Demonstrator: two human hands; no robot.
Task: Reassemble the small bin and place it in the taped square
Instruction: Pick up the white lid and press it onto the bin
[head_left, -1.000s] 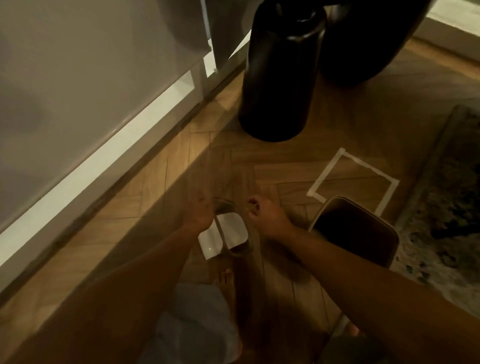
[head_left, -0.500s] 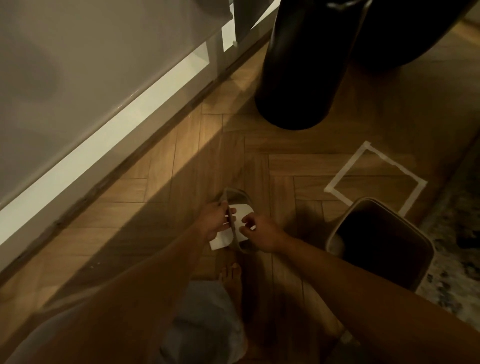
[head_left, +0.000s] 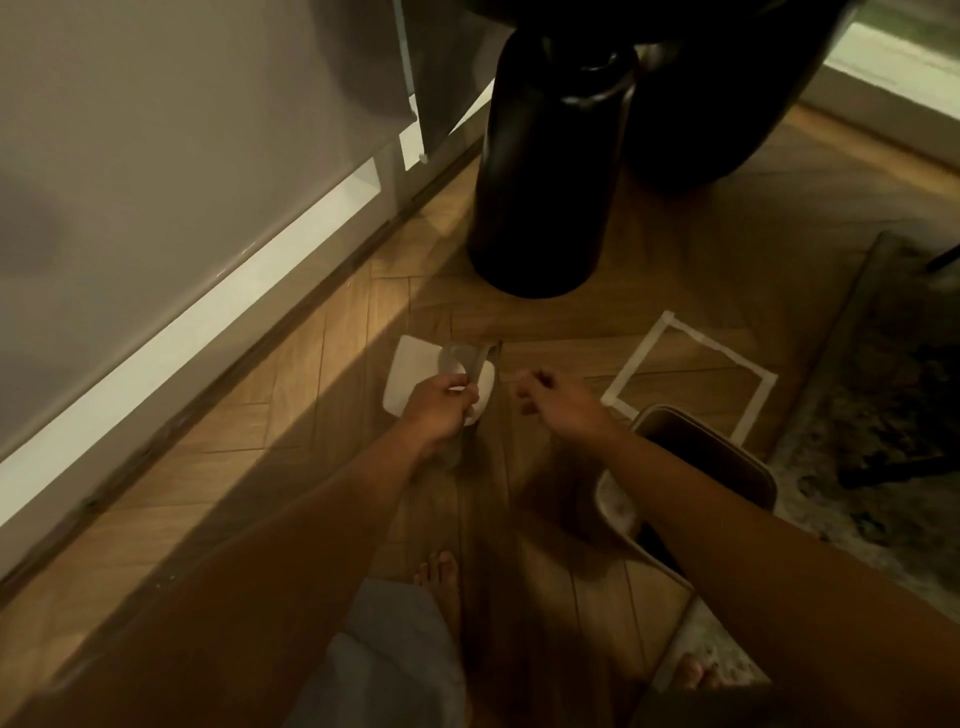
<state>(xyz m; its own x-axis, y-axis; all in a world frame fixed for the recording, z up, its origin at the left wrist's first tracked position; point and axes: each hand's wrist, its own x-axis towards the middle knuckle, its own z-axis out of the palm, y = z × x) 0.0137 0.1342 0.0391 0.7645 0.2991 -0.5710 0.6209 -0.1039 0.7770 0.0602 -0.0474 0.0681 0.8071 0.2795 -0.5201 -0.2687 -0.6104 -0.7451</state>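
Observation:
My left hand (head_left: 441, 405) grips the bin lid (head_left: 415, 382), a beige frame with a white flap that sticks out to the left, held above the wooden floor. My right hand (head_left: 558, 405) is a short way to the right of the lid, blurred, fingers loosely curled, holding nothing. The open beige bin body (head_left: 727, 457) stands on the floor under my right forearm, partly hidden by it. The taped square (head_left: 691, 384) of white tape lies on the floor just beyond the bin body.
Two tall black vases (head_left: 545, 166) stand behind the taped square. A grey cabinet with a white base (head_left: 208, 322) runs along the left. A patterned rug (head_left: 883, 415) lies at the right. My bare feet (head_left: 441, 582) are on the floor below.
My left hand has lifted the lid up and away, with the white flap swung out to the left. My right hand has let go of it and moved right.

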